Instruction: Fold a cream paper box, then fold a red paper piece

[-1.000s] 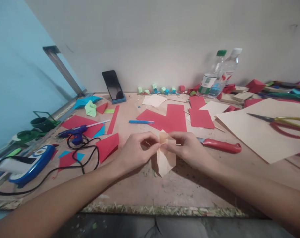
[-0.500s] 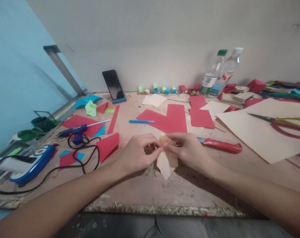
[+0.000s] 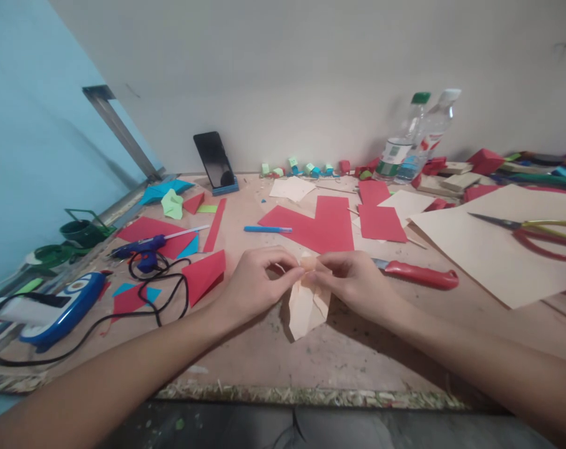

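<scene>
A small folded piece of cream paper (image 3: pixel 307 308) is held between my two hands, over the middle of the table near its front. My left hand (image 3: pixel 263 279) pinches its upper left part between thumb and fingers. On the other side, my right hand (image 3: pixel 355 279) grips the upper right part, thumb toward the middle. Creases and flaps hang down below the fingertips. The fingers partly hide the paper's top. Just right of my right hand lies a knife with a red handle (image 3: pixel 420 274). A blue pen (image 3: pixel 268 229) rests beyond my left hand.
Red paper (image 3: pixel 332 224) lies behind my hands. At left are a blue glue gun (image 3: pixel 140 246) with a looping black cord and a phone (image 3: pixel 213 161) on a stand. Scissors (image 3: pixel 545 234) sit on a large cream sheet (image 3: pixel 488 268) at right. Plastic bottles (image 3: pixel 395 153) stand at the back.
The folded paper has turned, its lower end swinging left and showing more of its creased face. My fingers have shifted slightly on its top. The things on the table stay put.
</scene>
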Available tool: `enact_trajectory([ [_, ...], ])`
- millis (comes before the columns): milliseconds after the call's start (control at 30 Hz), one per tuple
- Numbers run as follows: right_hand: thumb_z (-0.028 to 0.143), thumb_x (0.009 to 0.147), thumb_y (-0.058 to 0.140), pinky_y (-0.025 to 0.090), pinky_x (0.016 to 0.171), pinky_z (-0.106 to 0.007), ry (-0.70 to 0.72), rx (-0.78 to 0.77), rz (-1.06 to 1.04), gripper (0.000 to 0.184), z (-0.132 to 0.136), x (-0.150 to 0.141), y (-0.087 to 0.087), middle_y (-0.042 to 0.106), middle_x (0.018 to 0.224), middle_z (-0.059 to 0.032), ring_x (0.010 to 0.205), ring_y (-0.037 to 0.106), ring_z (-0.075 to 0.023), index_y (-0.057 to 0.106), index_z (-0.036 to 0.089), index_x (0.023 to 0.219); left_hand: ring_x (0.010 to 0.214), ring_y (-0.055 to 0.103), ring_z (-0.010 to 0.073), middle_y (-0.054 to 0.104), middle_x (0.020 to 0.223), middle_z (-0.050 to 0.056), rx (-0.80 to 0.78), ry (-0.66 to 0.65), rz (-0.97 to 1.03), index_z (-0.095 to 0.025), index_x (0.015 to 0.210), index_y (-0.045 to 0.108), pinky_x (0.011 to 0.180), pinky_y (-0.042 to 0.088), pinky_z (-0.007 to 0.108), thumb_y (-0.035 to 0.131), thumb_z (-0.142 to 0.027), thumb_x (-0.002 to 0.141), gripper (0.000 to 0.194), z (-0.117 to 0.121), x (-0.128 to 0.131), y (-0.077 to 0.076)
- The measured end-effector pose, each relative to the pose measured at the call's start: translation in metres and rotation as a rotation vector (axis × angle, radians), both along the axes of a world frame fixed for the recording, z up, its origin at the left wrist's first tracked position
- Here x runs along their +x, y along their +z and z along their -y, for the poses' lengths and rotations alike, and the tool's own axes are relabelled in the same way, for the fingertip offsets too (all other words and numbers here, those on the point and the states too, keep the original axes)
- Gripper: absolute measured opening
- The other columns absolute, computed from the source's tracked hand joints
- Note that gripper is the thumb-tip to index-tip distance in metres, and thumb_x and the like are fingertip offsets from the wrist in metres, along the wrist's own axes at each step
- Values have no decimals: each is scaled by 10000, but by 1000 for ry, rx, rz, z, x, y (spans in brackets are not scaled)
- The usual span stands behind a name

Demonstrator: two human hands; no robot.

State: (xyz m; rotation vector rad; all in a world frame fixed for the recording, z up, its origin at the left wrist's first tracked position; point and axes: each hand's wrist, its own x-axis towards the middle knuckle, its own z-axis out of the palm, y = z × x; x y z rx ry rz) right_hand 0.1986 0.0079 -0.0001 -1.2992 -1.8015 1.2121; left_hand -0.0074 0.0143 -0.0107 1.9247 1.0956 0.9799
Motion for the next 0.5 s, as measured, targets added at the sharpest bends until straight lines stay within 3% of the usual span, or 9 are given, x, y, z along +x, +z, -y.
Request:
enact_trajectory([
  [167,349,866,683,362,590,-274,-24,-45,-35,241,0,1,2,620,685,-5,651,497,-147,717,160,719,827,688,173,758,886,46,-117,-12,126,-172,869,741,750,540,276,703,-290,930,138,0,1,2],
  [333,360,826,735,393,612,-294,-93,-112,-83,235,-1,-1,5,654,703,-27,671,538,-164,755,143,740,875,689,192,744,962,65,-261,-110,258,-165,940,743,776,546,297,721,-314,908,154,-4,-4,0],
  [500,320,782,787,455,662,-315,-137,-226,-246,169,-3,-1,5,720,750,-49,695,614,-183,787,151,791,983,712,238,777,1029,93,-273,-191,294,-176,1001,783,887,565,360,737,-284,887,163,-9,-8,-2],
])
